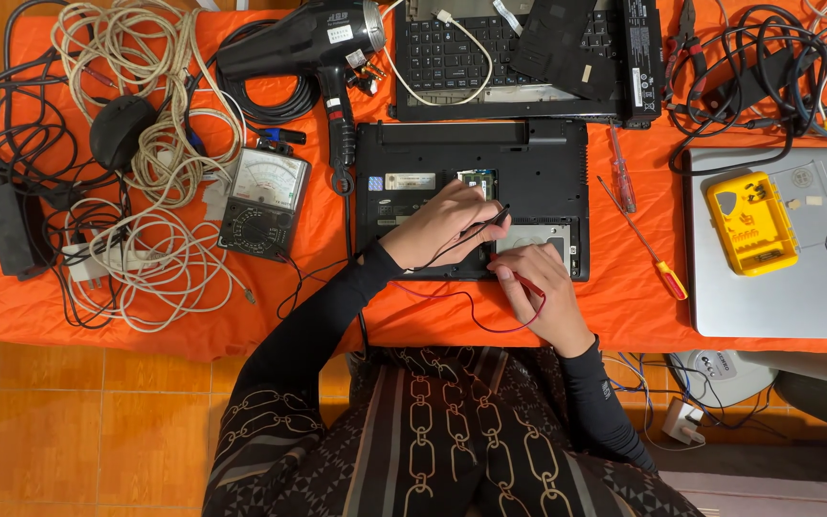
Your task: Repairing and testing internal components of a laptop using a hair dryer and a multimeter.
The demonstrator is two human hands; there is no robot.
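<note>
A black laptop (528,158) lies upside down on the orange cloth (624,297) with its bottom compartments open. My left hand (437,225) holds a black test probe (486,224), its tip pointing at the open bay near the laptop's middle. My right hand (543,292) holds a red test probe (525,280) by the laptop's front edge, close to a silver drive cover (536,233). Red and black leads (452,297) run from the probes leftward toward an analog multimeter (262,198).
A black hair dryer (313,43) lies at the top. Coiled white and black cables (145,153) fill the left. Another opened laptop (519,53) sits behind. Two screwdrivers (638,225) lie to the right, beside a silver laptop (787,278) carrying a yellow bit case (750,222).
</note>
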